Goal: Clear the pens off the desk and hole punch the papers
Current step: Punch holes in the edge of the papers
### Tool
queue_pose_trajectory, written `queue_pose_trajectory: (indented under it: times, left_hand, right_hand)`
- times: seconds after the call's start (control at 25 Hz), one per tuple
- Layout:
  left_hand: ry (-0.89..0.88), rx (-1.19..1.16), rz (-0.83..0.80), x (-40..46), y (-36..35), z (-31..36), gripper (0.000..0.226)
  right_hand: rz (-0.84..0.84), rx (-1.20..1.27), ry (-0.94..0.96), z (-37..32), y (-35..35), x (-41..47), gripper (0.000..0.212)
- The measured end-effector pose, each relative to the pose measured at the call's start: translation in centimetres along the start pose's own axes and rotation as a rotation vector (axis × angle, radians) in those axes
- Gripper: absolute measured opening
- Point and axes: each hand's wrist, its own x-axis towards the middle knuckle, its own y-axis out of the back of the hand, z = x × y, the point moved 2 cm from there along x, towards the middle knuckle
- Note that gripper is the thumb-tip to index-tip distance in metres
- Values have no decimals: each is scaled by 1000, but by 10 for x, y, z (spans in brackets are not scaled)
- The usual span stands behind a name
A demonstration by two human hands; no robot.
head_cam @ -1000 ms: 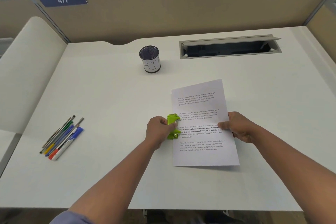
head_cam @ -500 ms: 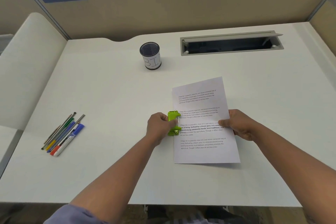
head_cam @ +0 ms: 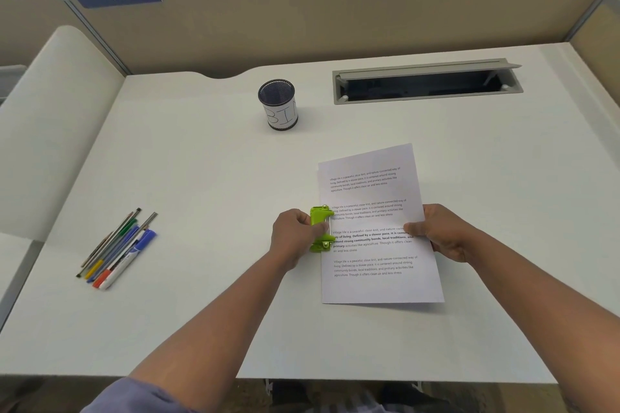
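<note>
Our left hand (head_cam: pixel 295 238) grips the glossy green hole punch (head_cam: pixel 320 228) on the left edge of the printed papers (head_cam: pixel 375 198); our right hand (head_cam: pixel 439 233) pinches their right edge. Pens (head_cam: pixel 117 250) lie far left; mesh cup (head_cam: pixel 277 104) reads "BIN".

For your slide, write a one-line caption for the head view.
Left hand grips a green hole punch on the paper's edge; right hand holds the paper; pens lie aside.

Both arms fwd; left hand (head_cam: pixel 292 235) fingers curled gripping, right hand (head_cam: pixel 441 232) pinching w/ thumb.
</note>
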Motion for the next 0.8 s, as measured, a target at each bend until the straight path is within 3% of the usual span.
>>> queue_pose_trajectory:
  times: [0.8]
  left_hand:
    - [15,-4,4,-3,0,2,39]
  right_hand:
    - [-2,-7,10,0,2,1,30]
